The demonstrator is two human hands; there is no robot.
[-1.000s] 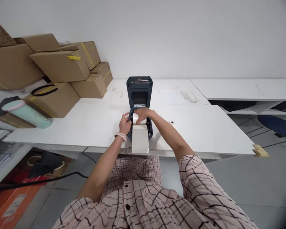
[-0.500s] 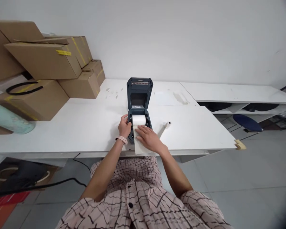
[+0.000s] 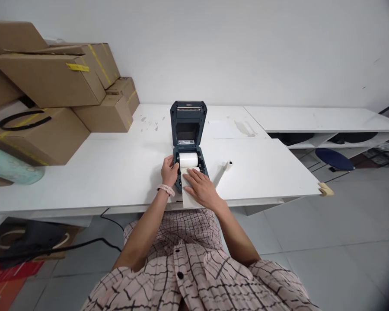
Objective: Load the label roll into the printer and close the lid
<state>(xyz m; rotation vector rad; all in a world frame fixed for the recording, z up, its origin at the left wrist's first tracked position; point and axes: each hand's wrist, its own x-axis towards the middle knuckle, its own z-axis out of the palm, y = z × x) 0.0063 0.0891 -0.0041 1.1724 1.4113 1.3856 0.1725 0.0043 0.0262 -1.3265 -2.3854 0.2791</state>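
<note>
Label printer (image 3: 188,142) open, cardboard boxes (image 3: 52,95) left, spare tube (image 3: 221,172) right

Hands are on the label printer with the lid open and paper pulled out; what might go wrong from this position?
1. The right hand lies flat on the white paper strip, which overhangs the white table's edge; pulling sideways may skew or crease it.
2. The left hand rests beside the white label roll in the dark grey printer; its upright lid could drop onto the fingers.
3. The small white tube nearby may get knocked and roll off.
</note>
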